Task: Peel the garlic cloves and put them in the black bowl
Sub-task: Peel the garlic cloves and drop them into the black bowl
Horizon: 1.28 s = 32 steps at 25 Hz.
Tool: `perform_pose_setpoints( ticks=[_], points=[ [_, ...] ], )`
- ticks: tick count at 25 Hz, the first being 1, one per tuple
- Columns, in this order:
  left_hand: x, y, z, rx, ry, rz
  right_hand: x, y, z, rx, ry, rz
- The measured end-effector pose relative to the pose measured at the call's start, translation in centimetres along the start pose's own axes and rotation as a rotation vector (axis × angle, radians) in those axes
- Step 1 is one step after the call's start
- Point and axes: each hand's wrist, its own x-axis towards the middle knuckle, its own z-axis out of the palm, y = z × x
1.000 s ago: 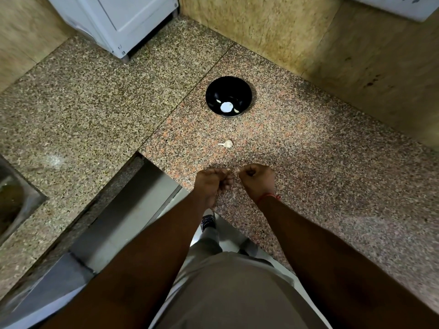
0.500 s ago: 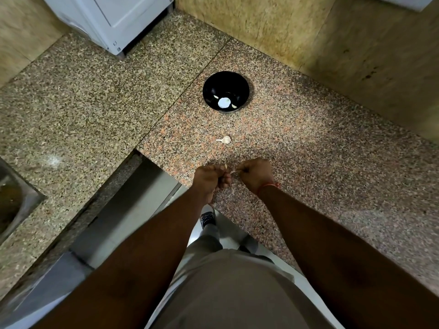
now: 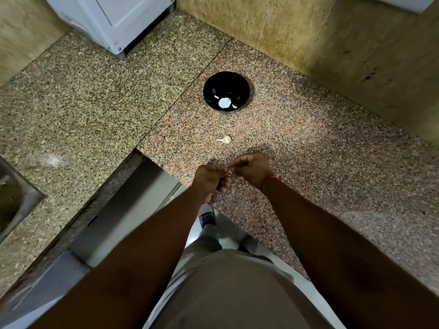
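Observation:
A black bowl [image 3: 225,89] stands on the granite counter [image 3: 308,162] near the back wall; two peeled cloves and a bright glare spot show inside it. A small unpeeled garlic piece [image 3: 225,139] lies on the counter between the bowl and my hands. My left hand [image 3: 210,180] and my right hand [image 3: 251,170] meet over the counter's front edge, fingers curled. Between their fingertips a garlic clove [image 3: 230,171] is pinched, only a pale sliver of it visible.
A white appliance [image 3: 114,17] stands at the back left corner. A steel sink [image 3: 14,198] is set into the counter at far left. Tan walls bound the back and right. The counter has an inner corner cut-out below my left arm.
My two hands have come closer together and shifted slightly; my right hand's fingers now reach over my left hand's fingertips. The bowl and the loose garlic piece have not moved.

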Motion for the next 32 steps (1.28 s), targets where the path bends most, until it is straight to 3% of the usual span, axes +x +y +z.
perform_pose_setpoints(
  ticks=[10, 18, 24, 32],
  points=[
    [-0.3, 0.4, 0.5, 0.006, 0.016, 0.058, -1.0, -0.4, 0.1, 0.277, -0.004, 0.127],
    [-0.7, 1.5, 0.9, 0.368, 0.028, 0.153, -1.1, -0.2, 0.1, 0.066, 0.068, 0.044],
    [-0.5, 1.3, 1.0, 0.500, 0.052, 0.205, -1.5, -0.4, 0.5, -0.065, 0.109, -0.047],
    [-0.2, 0.8, 1.0, 0.230, 0.098, 0.155, -1.6, -0.1, 1.0, 0.064, 0.164, -0.034]
  ],
)
